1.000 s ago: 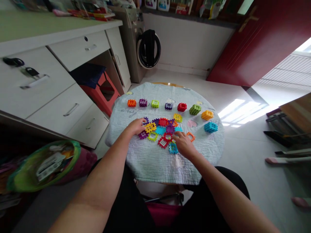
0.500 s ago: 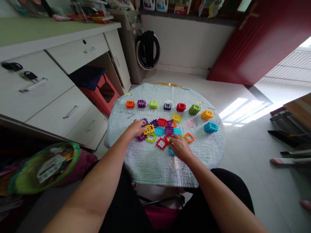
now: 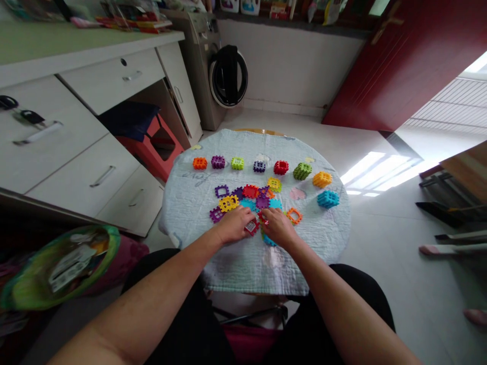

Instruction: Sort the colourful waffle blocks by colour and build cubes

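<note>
Left hand: the left hand (image 3: 236, 224) has its fingers bent down at the red window tile (image 3: 251, 226); whether they pinch it, I cannot tell.
Right hand: the right hand (image 3: 279, 227) is near the left, fingertips down at a red frame (image 3: 262, 217); its grip is hidden.
Loose tiles: between and beyond the hands, a yellow tile (image 3: 229, 204), a red tile (image 3: 250, 191) and a purple tile (image 3: 262, 202) lie in a flat cluster. An orange frame (image 3: 294, 216) lies right of the right hand.
Blocks: eight toothed blocks curve along the far side, from the orange block (image 3: 200, 163) at the left to the blue block (image 3: 327, 199) at the right.
Worktop: all these pieces are on the cloth-covered worktop (image 3: 243, 271).
Washing machine: beyond the worktop, the washing machine (image 3: 198, 61) has its round door open, dark cloth (image 3: 227, 73) hanging over it.
</note>
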Demonstrator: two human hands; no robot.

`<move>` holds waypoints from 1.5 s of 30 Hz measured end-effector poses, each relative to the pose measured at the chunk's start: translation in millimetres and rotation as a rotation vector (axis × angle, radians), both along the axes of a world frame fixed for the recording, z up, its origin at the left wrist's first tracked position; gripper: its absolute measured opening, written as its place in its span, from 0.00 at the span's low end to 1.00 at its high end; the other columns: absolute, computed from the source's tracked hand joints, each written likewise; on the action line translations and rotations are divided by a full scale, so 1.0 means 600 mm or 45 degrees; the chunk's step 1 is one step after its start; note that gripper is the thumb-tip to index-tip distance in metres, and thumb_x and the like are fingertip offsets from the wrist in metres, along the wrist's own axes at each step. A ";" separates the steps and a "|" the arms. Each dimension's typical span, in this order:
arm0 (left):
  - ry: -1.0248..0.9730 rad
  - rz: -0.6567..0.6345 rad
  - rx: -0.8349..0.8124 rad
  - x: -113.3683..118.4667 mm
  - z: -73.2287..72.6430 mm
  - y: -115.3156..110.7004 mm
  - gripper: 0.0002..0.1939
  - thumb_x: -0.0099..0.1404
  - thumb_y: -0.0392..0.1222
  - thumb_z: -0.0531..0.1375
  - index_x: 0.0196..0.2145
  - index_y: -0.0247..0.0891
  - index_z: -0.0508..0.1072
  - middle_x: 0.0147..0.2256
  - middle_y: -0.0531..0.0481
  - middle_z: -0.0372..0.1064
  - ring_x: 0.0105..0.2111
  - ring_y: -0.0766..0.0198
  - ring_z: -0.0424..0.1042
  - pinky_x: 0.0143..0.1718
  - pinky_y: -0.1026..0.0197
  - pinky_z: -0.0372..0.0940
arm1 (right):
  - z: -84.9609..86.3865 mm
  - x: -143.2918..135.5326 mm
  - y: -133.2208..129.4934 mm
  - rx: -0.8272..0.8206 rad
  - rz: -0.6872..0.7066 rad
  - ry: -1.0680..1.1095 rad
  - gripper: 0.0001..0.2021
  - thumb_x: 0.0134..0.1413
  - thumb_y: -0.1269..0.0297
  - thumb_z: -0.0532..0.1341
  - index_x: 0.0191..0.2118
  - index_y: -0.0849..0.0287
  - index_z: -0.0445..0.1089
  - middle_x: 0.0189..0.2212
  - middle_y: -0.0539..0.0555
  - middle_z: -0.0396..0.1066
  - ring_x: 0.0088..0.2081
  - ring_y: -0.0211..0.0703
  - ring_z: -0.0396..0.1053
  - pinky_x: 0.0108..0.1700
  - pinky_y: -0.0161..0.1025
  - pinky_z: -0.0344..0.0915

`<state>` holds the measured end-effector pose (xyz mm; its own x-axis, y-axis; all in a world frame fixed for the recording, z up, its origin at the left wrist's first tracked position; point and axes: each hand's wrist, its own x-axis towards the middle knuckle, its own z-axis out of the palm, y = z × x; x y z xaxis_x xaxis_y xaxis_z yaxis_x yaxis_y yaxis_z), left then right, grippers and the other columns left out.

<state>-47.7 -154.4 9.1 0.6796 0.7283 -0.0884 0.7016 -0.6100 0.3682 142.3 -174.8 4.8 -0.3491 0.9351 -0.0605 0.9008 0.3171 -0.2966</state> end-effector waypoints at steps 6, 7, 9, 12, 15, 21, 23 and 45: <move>0.155 -0.005 0.049 0.010 0.004 -0.012 0.10 0.58 0.43 0.60 0.39 0.41 0.72 0.41 0.46 0.66 0.42 0.56 0.66 0.44 0.57 0.63 | 0.018 0.045 0.017 -0.055 -0.222 0.257 0.16 0.51 0.76 0.53 0.43 0.58 0.71 0.36 0.54 0.74 0.38 0.42 0.69 0.40 0.36 0.61; 0.143 -0.017 0.052 0.010 0.003 -0.011 0.09 0.59 0.43 0.59 0.38 0.40 0.72 0.40 0.46 0.67 0.42 0.56 0.66 0.44 0.56 0.63 | 0.018 0.054 0.019 -0.095 -0.244 0.283 0.16 0.51 0.76 0.52 0.42 0.58 0.71 0.35 0.53 0.74 0.37 0.41 0.69 0.40 0.35 0.61; 0.111 -0.028 0.039 0.008 0.001 -0.007 0.08 0.61 0.42 0.56 0.37 0.40 0.72 0.39 0.46 0.68 0.41 0.56 0.67 0.44 0.56 0.63 | 0.015 0.068 0.022 -0.146 -0.282 0.292 0.17 0.50 0.76 0.53 0.43 0.58 0.72 0.36 0.53 0.74 0.36 0.41 0.69 0.39 0.35 0.62; 0.072 -0.005 -0.024 0.005 -0.004 -0.003 0.09 0.62 0.40 0.53 0.38 0.41 0.73 0.38 0.47 0.69 0.40 0.58 0.68 0.44 0.57 0.63 | 0.004 0.080 0.023 -0.050 -0.334 0.234 0.18 0.51 0.75 0.54 0.48 0.61 0.70 0.41 0.57 0.71 0.41 0.42 0.68 0.44 0.37 0.62; 0.038 -0.014 -0.048 0.003 -0.005 0.000 0.10 0.61 0.41 0.56 0.40 0.42 0.72 0.40 0.47 0.68 0.41 0.58 0.67 0.45 0.57 0.63 | -0.003 0.084 0.018 0.068 -0.325 0.187 0.18 0.53 0.74 0.55 0.50 0.61 0.68 0.45 0.59 0.67 0.46 0.45 0.65 0.49 0.39 0.60; 0.071 -0.065 -0.016 0.005 -0.001 -0.001 0.17 0.56 0.42 0.61 0.45 0.42 0.71 0.45 0.46 0.66 0.46 0.55 0.65 0.48 0.56 0.61 | 0.001 0.083 -0.001 0.004 -0.046 -0.031 0.19 0.56 0.71 0.56 0.53 0.50 0.67 0.50 0.58 0.62 0.46 0.48 0.60 0.48 0.43 0.59; 0.075 -0.060 -0.037 0.006 -0.002 -0.002 0.20 0.56 0.40 0.61 0.48 0.43 0.69 0.47 0.46 0.66 0.47 0.55 0.64 0.50 0.56 0.60 | 0.001 0.082 -0.005 -0.028 0.022 -0.103 0.21 0.57 0.73 0.54 0.54 0.47 0.67 0.51 0.57 0.61 0.45 0.49 0.60 0.48 0.44 0.58; 0.089 0.167 0.018 0.017 0.002 -0.012 0.19 0.58 0.51 0.61 0.45 0.38 0.70 0.43 0.41 0.68 0.45 0.50 0.66 0.49 0.50 0.60 | 0.025 0.034 -0.012 0.044 0.007 0.183 0.18 0.48 0.61 0.63 0.46 0.59 0.68 0.40 0.56 0.65 0.42 0.46 0.63 0.46 0.40 0.59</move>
<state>-37.4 -161.5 10.5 0.5708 0.8121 -0.1213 0.7994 -0.5159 0.3078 162.9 -181.9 20.1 -0.3566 0.9340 0.0225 0.8480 0.3337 -0.4117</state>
